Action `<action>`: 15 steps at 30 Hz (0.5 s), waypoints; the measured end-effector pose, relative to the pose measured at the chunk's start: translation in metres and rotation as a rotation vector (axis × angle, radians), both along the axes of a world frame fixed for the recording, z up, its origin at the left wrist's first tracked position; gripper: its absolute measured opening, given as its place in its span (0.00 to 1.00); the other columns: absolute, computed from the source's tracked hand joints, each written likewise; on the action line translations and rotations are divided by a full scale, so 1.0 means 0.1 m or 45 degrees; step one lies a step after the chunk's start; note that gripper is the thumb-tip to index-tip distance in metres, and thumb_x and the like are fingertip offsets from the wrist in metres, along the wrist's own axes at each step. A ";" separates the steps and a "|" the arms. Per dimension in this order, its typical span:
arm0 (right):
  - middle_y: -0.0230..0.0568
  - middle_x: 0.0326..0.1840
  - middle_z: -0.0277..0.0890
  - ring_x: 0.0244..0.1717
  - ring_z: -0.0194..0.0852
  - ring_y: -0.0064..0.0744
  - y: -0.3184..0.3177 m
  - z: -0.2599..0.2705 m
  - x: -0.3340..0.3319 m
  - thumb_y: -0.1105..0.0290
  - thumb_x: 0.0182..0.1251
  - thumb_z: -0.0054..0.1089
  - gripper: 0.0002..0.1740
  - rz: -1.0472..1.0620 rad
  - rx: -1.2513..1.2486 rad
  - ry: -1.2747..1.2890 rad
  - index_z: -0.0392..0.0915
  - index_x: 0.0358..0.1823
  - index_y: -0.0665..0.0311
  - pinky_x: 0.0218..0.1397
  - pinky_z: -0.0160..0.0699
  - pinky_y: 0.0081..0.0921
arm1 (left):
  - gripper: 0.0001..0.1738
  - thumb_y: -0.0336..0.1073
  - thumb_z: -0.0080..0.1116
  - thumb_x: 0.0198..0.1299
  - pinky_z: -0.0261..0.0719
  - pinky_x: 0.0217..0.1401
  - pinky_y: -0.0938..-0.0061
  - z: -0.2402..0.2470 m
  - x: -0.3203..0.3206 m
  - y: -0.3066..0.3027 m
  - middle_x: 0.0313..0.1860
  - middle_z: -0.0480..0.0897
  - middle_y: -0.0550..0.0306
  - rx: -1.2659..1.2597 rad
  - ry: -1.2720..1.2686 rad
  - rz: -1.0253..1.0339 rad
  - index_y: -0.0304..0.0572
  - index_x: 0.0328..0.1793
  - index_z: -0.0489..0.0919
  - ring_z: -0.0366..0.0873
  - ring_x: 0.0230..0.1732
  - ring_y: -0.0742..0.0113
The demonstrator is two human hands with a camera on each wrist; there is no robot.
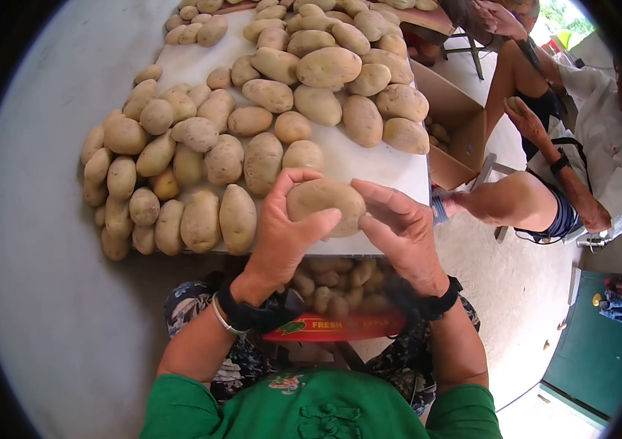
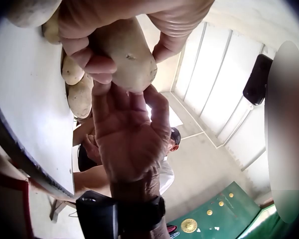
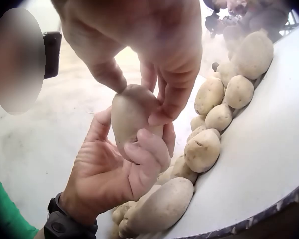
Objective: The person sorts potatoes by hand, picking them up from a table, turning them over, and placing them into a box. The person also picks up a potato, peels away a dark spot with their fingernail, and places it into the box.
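White table (image 1: pixel 377 170) heaped with loose potatoes (image 1: pixel 201 139); red-rimmed box (image 1: pixel 340 326) under its near edge. Left hand (image 1: pixel 282 234) and right hand (image 1: pixel 402 230) raised together, fingers curled round one held potato (image 1: pixel 326 205).

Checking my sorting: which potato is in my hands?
The potato at the near edge of the table, held by left hand and right hand; the others lie untouched.

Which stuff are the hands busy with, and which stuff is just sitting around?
In use: potato, held by left hand and right hand; likely the potato pile on the white table and the red crate below.
Lying about: cardboard box beside the table; green board on the floor.
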State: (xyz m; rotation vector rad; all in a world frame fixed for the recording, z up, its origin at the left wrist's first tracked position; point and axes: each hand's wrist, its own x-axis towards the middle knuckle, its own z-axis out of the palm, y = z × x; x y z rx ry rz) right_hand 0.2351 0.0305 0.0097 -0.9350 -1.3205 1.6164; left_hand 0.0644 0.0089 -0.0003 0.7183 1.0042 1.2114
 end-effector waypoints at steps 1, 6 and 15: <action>0.39 0.50 0.77 0.49 0.74 0.22 0.00 0.01 0.03 0.81 0.60 0.58 0.22 -0.007 -0.001 -0.003 0.72 0.58 0.71 0.55 0.75 0.20 | 0.23 0.32 0.59 0.53 0.76 0.34 0.80 0.04 -0.01 0.01 0.43 0.77 0.61 0.014 0.056 -0.006 0.44 0.55 0.67 0.76 0.40 0.75; 0.38 0.41 0.81 0.41 0.77 0.17 0.06 0.01 0.13 0.79 0.57 0.62 0.20 0.084 0.162 -0.406 0.78 0.53 0.67 0.47 0.79 0.17 | 0.23 0.32 0.61 0.52 0.77 0.34 0.81 0.10 -0.03 0.03 0.43 0.77 0.60 -0.025 0.174 -0.081 0.43 0.54 0.68 0.75 0.40 0.77; 0.40 0.44 0.81 0.41 0.76 0.16 0.00 -0.04 0.09 0.80 0.56 0.62 0.19 -0.051 0.374 -0.347 0.79 0.51 0.65 0.44 0.79 0.16 | 0.23 0.29 0.64 0.48 0.78 0.44 0.78 0.10 0.03 0.02 0.41 0.78 0.57 0.118 0.366 0.011 0.37 0.51 0.70 0.75 0.42 0.75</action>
